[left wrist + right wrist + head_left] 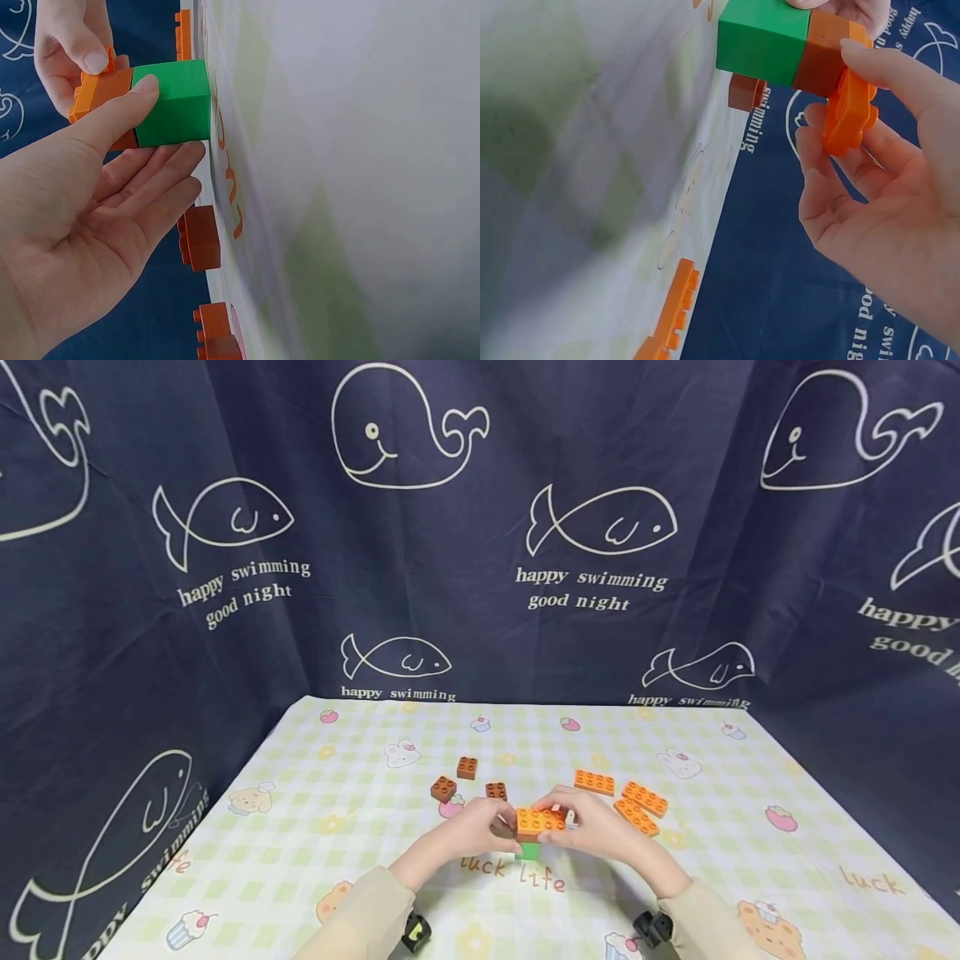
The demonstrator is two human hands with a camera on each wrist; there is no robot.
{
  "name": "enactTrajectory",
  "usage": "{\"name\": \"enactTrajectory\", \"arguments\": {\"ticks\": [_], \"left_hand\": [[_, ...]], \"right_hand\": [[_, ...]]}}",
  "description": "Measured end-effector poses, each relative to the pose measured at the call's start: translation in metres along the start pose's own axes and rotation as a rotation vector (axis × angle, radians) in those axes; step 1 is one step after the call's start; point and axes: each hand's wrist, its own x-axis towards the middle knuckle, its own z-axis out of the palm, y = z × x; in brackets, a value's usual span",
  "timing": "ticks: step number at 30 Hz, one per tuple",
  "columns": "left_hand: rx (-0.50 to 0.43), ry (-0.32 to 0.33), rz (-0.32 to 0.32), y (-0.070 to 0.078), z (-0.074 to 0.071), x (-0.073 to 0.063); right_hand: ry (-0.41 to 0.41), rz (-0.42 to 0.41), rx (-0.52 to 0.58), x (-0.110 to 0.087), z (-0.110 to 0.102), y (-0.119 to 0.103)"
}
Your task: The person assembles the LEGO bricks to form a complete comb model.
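Observation:
A small stack stands on the cloth between the hands: a green block at the bottom, a brown brick on it, and an orange studded plate on top. The plate juts out past the brown brick toward the right. My left hand pinches the green block from the left, its thumb lying across the green and brown sides. With thumb and fingers, my right hand holds the orange plate by its overhanging end. The fingers partly cover the stack in the head view.
Three loose brown bricks lie behind and to the left of the stack. Three orange plates lie behind and to the right. A checked cloth covers the table, and a dark blue curtain hangs around its back and sides.

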Motion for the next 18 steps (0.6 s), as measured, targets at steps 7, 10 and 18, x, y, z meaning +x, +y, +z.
{"name": "enactTrajectory", "arguments": {"ticks": [7, 10, 18], "left_hand": [[-0.016, 0.003, 0.002, 0.001, -0.001, -0.001], [-0.022, 0.002, 0.002, 0.001, -0.002, -0.001], [-0.038, -0.005, -0.005, 0.002, -0.001, -0.002]], "right_hand": [[-0.008, 0.005, 0.022, 0.001, 0.005, 0.002], [-0.008, 0.011, 0.053, 0.001, 0.008, 0.003], [-0.014, 0.095, 0.128, 0.001, 0.015, 0.008]]}}
